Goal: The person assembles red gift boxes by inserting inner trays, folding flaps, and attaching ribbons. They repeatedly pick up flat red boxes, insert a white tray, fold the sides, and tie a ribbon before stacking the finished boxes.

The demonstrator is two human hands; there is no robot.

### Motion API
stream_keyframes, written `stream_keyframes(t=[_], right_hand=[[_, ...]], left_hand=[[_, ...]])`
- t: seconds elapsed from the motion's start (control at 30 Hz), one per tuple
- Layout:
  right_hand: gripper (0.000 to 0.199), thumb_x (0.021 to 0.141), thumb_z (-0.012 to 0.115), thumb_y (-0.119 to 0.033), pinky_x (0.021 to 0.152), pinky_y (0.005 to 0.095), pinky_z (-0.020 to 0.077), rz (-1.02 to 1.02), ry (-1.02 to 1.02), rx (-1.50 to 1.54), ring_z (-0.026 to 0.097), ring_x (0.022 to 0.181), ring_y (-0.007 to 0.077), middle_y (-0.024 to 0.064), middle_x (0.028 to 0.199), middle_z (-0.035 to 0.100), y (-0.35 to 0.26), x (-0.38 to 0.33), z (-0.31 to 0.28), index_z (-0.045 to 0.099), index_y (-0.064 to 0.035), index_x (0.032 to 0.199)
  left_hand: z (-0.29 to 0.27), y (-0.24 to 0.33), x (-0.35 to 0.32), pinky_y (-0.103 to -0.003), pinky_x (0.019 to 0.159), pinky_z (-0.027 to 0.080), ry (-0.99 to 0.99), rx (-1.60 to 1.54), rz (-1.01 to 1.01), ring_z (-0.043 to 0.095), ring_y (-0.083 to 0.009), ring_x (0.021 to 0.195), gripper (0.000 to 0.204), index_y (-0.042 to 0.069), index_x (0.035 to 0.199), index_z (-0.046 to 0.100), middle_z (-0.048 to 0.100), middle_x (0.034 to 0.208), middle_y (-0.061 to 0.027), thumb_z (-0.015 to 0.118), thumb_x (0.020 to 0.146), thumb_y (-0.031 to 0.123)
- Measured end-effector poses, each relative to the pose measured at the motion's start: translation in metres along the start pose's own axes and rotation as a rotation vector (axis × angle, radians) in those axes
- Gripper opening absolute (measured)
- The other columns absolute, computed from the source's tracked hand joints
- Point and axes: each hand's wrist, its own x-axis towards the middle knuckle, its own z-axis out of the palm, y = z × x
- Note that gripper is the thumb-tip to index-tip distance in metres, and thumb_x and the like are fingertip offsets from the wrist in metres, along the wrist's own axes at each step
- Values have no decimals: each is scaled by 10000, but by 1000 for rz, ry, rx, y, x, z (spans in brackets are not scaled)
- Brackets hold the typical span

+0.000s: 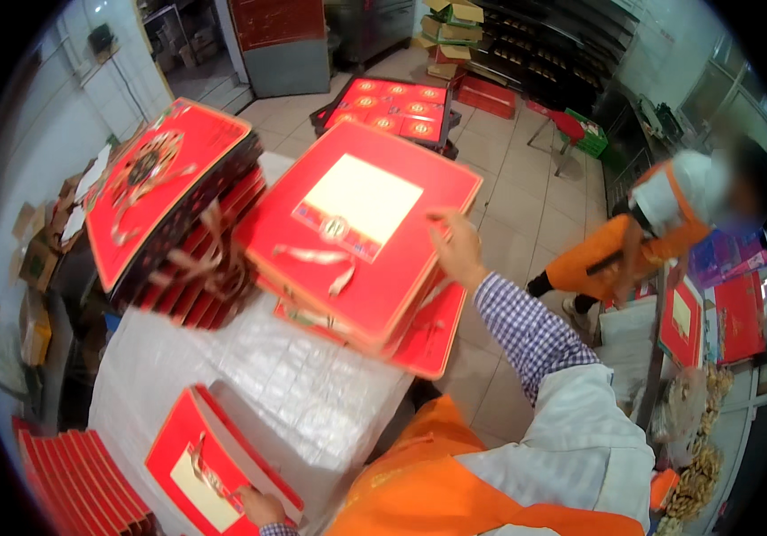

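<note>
My left hand [261, 506] is closed at the lower edge of a standing red gift box [180, 451], which has a pale cream panel and a ribbon on its face. My right hand [458, 248] lies at the right edge of a large flat red gift box [375, 286], index finger stretched out onto its lid and other fingers partly hidden. That box has a cream panel and a loose ribbon [319, 259], and rests on another red box [433, 344]. Left of it, a stack of red boxes with ribbon handles carries a red patterned lid [156, 183].
A plastic-covered table [250, 375] holds the boxes. Red folded pieces [84, 478] stand at the lower left. Beyond is a dark tray [448, 134] of red packets. At right, a co-worker in an orange apron [669, 234] bends beside a bench with red boxes.
</note>
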Motion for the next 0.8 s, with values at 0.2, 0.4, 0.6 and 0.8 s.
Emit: stream_keyframes(t=[0.2, 0.4, 0.6, 0.8], right_hand=[[374, 910, 629, -221, 926, 361, 486, 382, 18, -156, 625, 1090, 289, 197, 1197, 633, 250, 155, -22, 576, 30, 1183], [577, 880, 649, -481, 692, 324, 486, 972, -312, 25, 615, 806, 240, 123, 940, 675, 402, 239, 8, 586, 23, 1155], [525, 879, 663, -493, 655, 297, 434, 1233, -88, 673, 546, 865, 151, 80, 1077, 627, 423, 261, 80, 588, -70, 1180], [482, 869, 695, -376, 658, 315, 514, 1201, -66, 1008, 669, 849, 181, 78, 1041, 691, 416, 265, 86, 573, -44, 1198]], left_hand=[[17, 86, -11, -398, 865, 489, -188, 516, -97, 620, -332, 1021, 279, -26, 1102, 568, 657, 1037, -205, 565, 897, 164], [41, 123, -10, -434, 941, 464, -407, 750, -68, 601, -360, 1101, 468, -46, 1276, 442, 648, 1111, -226, 535, 891, 203], [65, 118, -29, -465, 910, 495, -238, 512, -313, 629, -395, 1059, 568, -80, 1360, 366, 654, 1099, -255, 502, 883, 196], [42, 171, -36, -474, 867, 516, -299, 546, -375, 647, -396, 1006, 574, -80, 1366, 355, 647, 1094, -268, 505, 883, 191]])
